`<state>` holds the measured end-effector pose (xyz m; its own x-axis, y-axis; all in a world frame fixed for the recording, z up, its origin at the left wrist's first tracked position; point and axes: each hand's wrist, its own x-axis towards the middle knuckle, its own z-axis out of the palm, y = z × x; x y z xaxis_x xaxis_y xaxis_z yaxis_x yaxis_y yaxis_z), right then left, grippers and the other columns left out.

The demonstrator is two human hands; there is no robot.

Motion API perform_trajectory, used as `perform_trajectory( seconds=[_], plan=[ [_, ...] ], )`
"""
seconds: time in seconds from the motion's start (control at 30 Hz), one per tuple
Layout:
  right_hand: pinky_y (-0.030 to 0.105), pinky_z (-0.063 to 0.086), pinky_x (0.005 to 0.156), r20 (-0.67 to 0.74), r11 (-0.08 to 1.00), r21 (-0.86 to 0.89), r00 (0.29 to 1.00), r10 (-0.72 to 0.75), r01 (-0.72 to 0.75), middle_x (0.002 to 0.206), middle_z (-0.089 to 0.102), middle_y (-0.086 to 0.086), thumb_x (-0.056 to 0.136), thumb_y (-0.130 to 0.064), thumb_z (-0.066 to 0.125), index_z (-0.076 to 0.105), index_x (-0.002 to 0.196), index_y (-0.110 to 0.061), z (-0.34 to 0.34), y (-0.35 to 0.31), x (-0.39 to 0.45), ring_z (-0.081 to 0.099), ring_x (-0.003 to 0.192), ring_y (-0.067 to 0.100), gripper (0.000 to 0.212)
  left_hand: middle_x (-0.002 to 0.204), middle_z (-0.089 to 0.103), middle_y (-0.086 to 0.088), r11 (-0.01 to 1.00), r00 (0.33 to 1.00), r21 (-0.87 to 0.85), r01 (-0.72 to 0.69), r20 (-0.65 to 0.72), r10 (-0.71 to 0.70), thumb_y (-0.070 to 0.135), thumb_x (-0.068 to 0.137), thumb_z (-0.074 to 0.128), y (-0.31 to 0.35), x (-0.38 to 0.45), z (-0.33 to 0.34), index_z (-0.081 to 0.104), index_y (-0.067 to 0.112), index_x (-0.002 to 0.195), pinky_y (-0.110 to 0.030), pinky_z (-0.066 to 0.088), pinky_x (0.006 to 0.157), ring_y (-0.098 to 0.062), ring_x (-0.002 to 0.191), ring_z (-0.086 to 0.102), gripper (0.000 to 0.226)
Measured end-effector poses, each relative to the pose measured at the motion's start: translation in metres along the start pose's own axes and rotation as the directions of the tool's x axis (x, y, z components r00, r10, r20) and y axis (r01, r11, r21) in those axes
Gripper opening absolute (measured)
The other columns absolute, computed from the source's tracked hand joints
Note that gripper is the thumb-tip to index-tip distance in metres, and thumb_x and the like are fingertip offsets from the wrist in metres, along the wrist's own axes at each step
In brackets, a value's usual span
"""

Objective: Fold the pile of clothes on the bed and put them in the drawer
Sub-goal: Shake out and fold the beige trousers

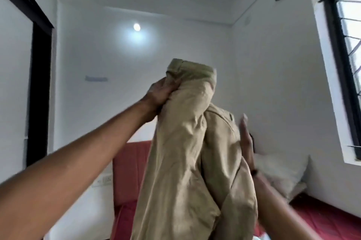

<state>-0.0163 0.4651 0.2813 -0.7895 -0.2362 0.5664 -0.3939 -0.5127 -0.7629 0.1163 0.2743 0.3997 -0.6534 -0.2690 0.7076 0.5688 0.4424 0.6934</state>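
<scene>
1. The beige trousers (187,151) hang in the air in front of the person, raised high above the bed (332,218) and draping down out of the bottom of the view; lifting them this high probably lets the legs fall straight so the seams can be lined up before folding
2. The left hand (159,93) has its fingers curled into a bunch of cloth near the top end (what looks like the waistband sticks up above the fist), so it carries the garment's weight
3. The right hand (246,138) is flat, fingers straight and together, held upright just beside the trousers' right edge; whether it touches the cloth I cannot tell, but it seems placed to smooth or steady the hanging fabric
4. Further out, a white pillow (281,173) lies on the red bed near the window (349,60), with a red headboard (132,163) behind; no drawer is in view, so folding is at an early step
</scene>
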Motion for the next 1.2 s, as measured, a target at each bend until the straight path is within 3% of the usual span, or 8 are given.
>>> perform_trajectory(
  seconds=[0.1, 0.2, 0.47, 0.7, 0.8, 1.0, 1.13, 1.2],
  plan=[
    [0.025, 0.056, 0.056, -0.042, 0.986, -0.155, 0.997, -0.066, 0.059, 0.074, 0.076, -0.003, 0.072, -0.054, 0.085, 0.074, 0.084, -0.011, -0.008, -0.052, 0.042, 0.073, 0.069, 0.022, 0.046, 0.11, 0.071, -0.013, 0.963, 0.949, 0.269, 0.003, -0.304, 0.082, 0.027, 0.093, 0.075, 0.014, 0.017, -0.063, 0.064, 0.001, 0.119, -0.036, 0.051, 0.091, -0.033, 0.107, 0.067, 0.039],
    [0.034, 0.043, 0.064, -0.259, 0.868, -0.486, 0.932, -0.255, 0.103, 0.075, 0.062, 0.01, 0.087, -0.042, 0.076, 0.064, 0.073, -0.007, -0.023, -0.102, 0.093, 0.061, 0.076, 0.028, 0.039, 0.101, 0.067, -0.015, 0.824, 0.801, 0.559, 0.089, -0.532, 0.275, 0.045, 0.089, 0.075, 0.028, 0.017, -0.12, 0.061, 0.011, 0.098, -0.042, 0.048, 0.081, -0.04, 0.102, 0.064, 0.038],
    [0.036, 0.042, 0.069, -0.343, 0.793, -0.561, 0.805, -0.485, 0.238, 0.077, 0.053, 0.008, 0.086, -0.046, 0.073, 0.064, 0.078, -0.01, 0.005, -0.157, 0.117, 0.051, 0.075, 0.021, 0.037, 0.079, 0.062, -0.01, 0.606, 0.636, 0.795, -0.015, -0.46, 0.62, 0.065, 0.092, 0.06, 0.071, 0.02, -0.148, 0.044, 0.018, 0.075, -0.041, 0.043, 0.067, -0.035, 0.079, 0.06, 0.053],
    [0.031, 0.026, 0.052, -0.263, 0.829, -0.546, 0.914, -0.308, 0.122, 0.061, 0.036, 0.0, 0.085, -0.019, 0.067, 0.041, 0.056, -0.018, -0.001, -0.133, 0.11, 0.033, 0.057, 0.021, 0.04, 0.092, 0.069, -0.022, 0.699, 0.77, 0.708, 0.098, -0.499, 0.398, 0.032, 0.101, 0.056, 0.037, 0.017, -0.162, 0.055, 0.012, 0.076, -0.039, 0.04, 0.071, -0.044, 0.095, 0.064, 0.032],
    [0.033, 0.037, 0.06, -0.237, 0.811, -0.585, 0.955, -0.176, 0.004, 0.069, 0.047, 0.005, 0.084, -0.009, 0.066, 0.057, 0.067, -0.011, -0.005, -0.104, 0.108, 0.045, 0.068, 0.021, 0.018, 0.095, 0.071, -0.019, 0.72, 0.843, 0.671, 0.176, -0.481, 0.241, 0.029, 0.098, 0.059, 0.0, 0.002, -0.166, 0.064, 0.01, 0.08, -0.037, 0.04, 0.07, -0.04, 0.097, 0.065, 0.026],
    [0.039, 0.055, 0.086, -0.227, 0.533, -0.825, 0.974, -0.013, -0.185, 0.093, 0.073, 0.018, 0.079, -0.016, 0.07, 0.075, 0.079, -0.011, -0.038, 0.014, 0.077, 0.067, 0.101, 0.039, 0.007, 0.09, 0.064, -0.001, 0.331, 0.973, 0.919, 0.214, -0.231, 0.012, 0.014, 0.073, 0.07, -0.116, -0.065, -0.166, 0.066, 0.026, 0.084, -0.031, 0.046, 0.07, -0.032, 0.094, 0.068, 0.017],
    [0.048, 0.055, 0.083, -0.233, 0.818, -0.566, 0.972, -0.04, -0.102, 0.08, 0.067, 0.011, 0.079, 0.005, 0.072, 0.07, 0.077, -0.015, -0.054, 0.061, 0.053, 0.065, 0.085, 0.026, 0.02, 0.091, 0.066, -0.008, 0.442, 0.955, 0.879, 0.181, -0.265, 0.135, 0.0, 0.069, 0.071, -0.166, -0.092, -0.157, 0.071, 0.015, 0.093, -0.033, 0.044, 0.069, -0.035, 0.088, 0.065, 0.028],
    [0.032, 0.056, 0.074, -0.163, 0.897, -0.439, 0.977, -0.14, 0.055, 0.072, 0.067, -0.001, 0.076, 0.01, 0.079, 0.067, 0.079, -0.011, -0.075, 0.064, 0.024, 0.063, 0.077, 0.012, 0.024, 0.089, 0.061, -0.005, 0.511, 0.91, 0.858, 0.053, -0.252, 0.329, -0.003, 0.069, 0.071, -0.168, -0.106, -0.162, 0.069, 0.015, 0.091, -0.035, 0.047, 0.071, -0.029, 0.083, 0.062, 0.029]
  ],
)
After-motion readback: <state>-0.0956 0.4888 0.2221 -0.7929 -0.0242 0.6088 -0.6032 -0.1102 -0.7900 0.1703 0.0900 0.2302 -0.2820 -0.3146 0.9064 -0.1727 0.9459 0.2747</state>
